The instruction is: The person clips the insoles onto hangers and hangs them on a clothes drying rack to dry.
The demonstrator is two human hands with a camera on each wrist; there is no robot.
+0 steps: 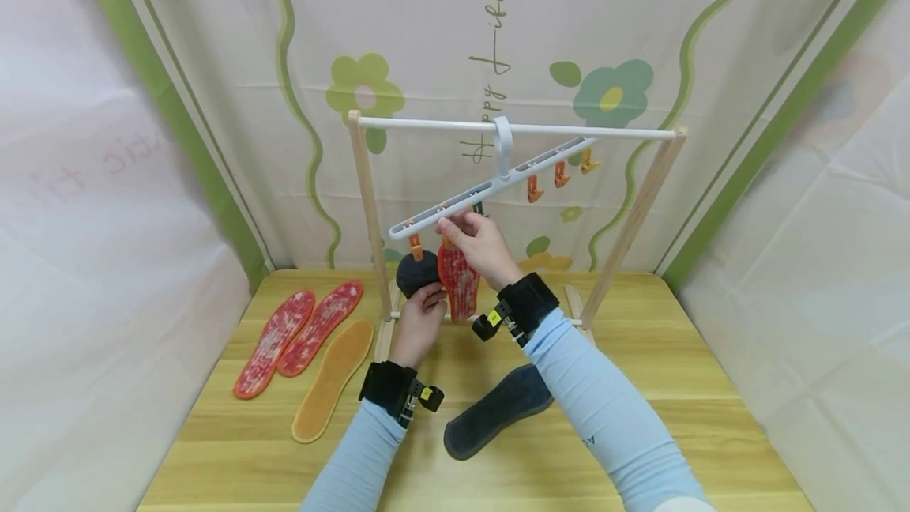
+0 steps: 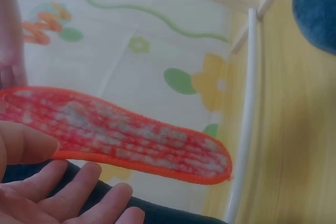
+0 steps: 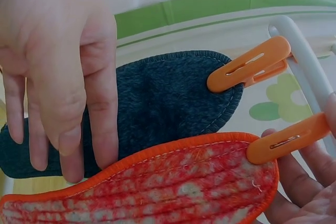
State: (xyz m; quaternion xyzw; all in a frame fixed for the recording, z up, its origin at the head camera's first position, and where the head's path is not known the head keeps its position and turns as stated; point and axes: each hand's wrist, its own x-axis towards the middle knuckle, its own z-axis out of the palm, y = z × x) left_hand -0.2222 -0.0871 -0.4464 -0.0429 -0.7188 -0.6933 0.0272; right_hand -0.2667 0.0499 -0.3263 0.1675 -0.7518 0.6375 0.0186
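As the white hanger (image 1: pixel 503 175) slants across, right hand (image 1: pixel 486 247): fingers pinch an orange clip (image 3: pixel 289 138) just under it!
Left hand (image 1: pixel 419 326): fingers loosely straight by the dark insole (image 3: pixel 168 98), below the hanger.
Red insole (image 1: pixel 460 287): in that clip, dangling beneath the hanger.

The head camera looks forward and down from above, over the table (image 1: pixel 235 457) and wooden stand (image 1: pixel 632 231). Both wrist views, close up and tipped sideways, share the hanging red insole (image 2: pixel 126 132); the left shows its lower end.
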